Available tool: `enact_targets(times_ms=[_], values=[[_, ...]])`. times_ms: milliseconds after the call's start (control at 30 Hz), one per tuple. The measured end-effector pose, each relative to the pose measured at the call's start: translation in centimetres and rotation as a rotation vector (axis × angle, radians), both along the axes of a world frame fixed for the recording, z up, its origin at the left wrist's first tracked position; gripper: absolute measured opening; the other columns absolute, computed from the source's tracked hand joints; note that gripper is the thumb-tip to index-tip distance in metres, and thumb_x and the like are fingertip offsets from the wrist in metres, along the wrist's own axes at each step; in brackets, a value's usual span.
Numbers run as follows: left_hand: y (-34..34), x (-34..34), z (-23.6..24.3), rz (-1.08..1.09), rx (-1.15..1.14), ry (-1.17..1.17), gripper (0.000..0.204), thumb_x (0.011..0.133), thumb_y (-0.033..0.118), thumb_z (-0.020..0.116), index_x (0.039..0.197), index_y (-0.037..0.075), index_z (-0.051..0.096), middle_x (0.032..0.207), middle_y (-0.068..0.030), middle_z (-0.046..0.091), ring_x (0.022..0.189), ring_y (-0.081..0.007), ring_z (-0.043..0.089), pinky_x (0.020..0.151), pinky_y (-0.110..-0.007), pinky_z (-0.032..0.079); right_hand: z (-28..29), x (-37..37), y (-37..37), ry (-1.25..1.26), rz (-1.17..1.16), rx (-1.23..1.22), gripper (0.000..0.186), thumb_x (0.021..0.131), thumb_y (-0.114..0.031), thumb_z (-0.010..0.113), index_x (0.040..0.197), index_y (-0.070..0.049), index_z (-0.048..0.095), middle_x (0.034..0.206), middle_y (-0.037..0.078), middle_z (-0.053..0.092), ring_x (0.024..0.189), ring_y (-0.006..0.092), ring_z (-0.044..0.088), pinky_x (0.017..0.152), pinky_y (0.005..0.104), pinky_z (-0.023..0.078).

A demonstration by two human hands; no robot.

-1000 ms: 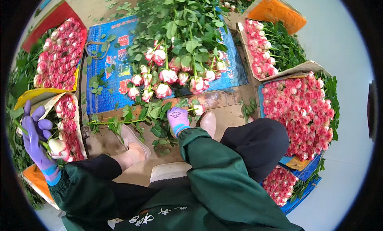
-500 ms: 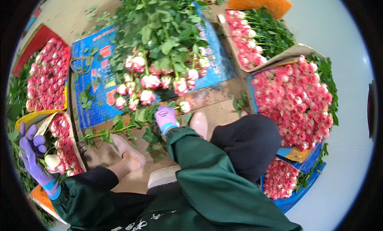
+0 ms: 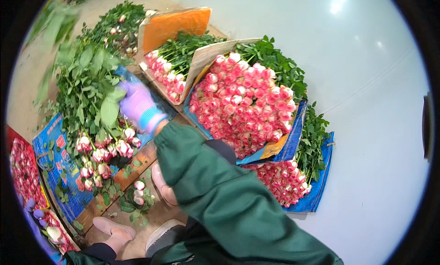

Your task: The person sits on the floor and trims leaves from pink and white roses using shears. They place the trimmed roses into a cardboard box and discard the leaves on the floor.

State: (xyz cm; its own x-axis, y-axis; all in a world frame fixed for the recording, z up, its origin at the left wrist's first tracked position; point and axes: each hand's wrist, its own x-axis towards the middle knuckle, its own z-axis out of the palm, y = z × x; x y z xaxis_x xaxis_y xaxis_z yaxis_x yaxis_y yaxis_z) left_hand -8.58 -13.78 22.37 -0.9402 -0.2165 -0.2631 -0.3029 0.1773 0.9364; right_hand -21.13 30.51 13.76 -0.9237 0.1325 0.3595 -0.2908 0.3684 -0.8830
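Left of the frame's centre, a pile of rose stems (image 3: 85, 91) lay on a blue sheet (image 3: 75, 207), its pink-edged white heads toward the bottom. At the pile's right side was the right hand (image 3: 137, 104), blurred, in a purple glove with a blue cuff; its fingers looked partly bent beside the leaves, and I could not tell whether they had hold of a stem. Near the lower-left rim, partly cut off, the left hand (image 3: 35, 228) had its purple-gloved fingers loosely bent, a white rose (image 3: 56, 235) just beside them; its grip on that stem could not be made out. A blurred leafy spray (image 3: 57, 27) showed at the upper left. Below the pile, loose roses (image 3: 139, 191) lay on the floor. Right of centre stood a large bundle of pink roses (image 3: 247, 104).
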Motion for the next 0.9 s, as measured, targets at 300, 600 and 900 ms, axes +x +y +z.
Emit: enact_targets(times_ms=[300, 600, 900], values=[[3.2, 1.8, 1.0, -0.06, -0.002, 0.331, 0.038, 0.094, 0.036, 0.046, 0.106, 0.0, 0.053, 0.073, -0.0101, 0.057, 0.054, -0.0195, 0.051, 0.046, -0.03, 0.046, 17.5, 14.0, 26.5, 0.194, -0.709, -0.104, 0.047, 0.087, -0.002, 0.049, 0.133, 0.0, 0.038, 0.083, 0.011, 0.065, 0.056, 0.0147, 0.059, 0.041, 0.0234, 0.043], [1.0, -0.3, -2.0, 0.005, -0.139, 0.209, 0.036, 0.095, 0.033, 0.044, 0.11, 0.0, 0.052, 0.071, -0.0067, 0.055, 0.049, -0.0139, 0.047, 0.043, -0.024, 0.042, 7.8, 17.9, 45.4, -0.542, -1.202, 0.416, 0.057, 0.072, -0.01, 0.069, 0.124, 0.002, 0.049, 0.109, 0.016, 0.062, 0.088, 0.0229, 0.064, 0.075, 0.0297, 0.051], [-0.3, 0.1, -5.2, -0.01, -0.161, 0.334, 0.034, 0.096, 0.029, 0.045, 0.113, 0.001, 0.052, 0.06, 0.0008, 0.053, 0.041, -0.0007, 0.036, 0.037, -0.016, 0.023, 13.0, 12.6, 35.9, -0.076, -1.171, 0.823, 0.047, 0.08, -0.025, 0.059, 0.124, -0.01, 0.051, 0.122, 0.018, 0.052, 0.11, 0.0351, 0.052, 0.093, 0.0423, 0.042]])
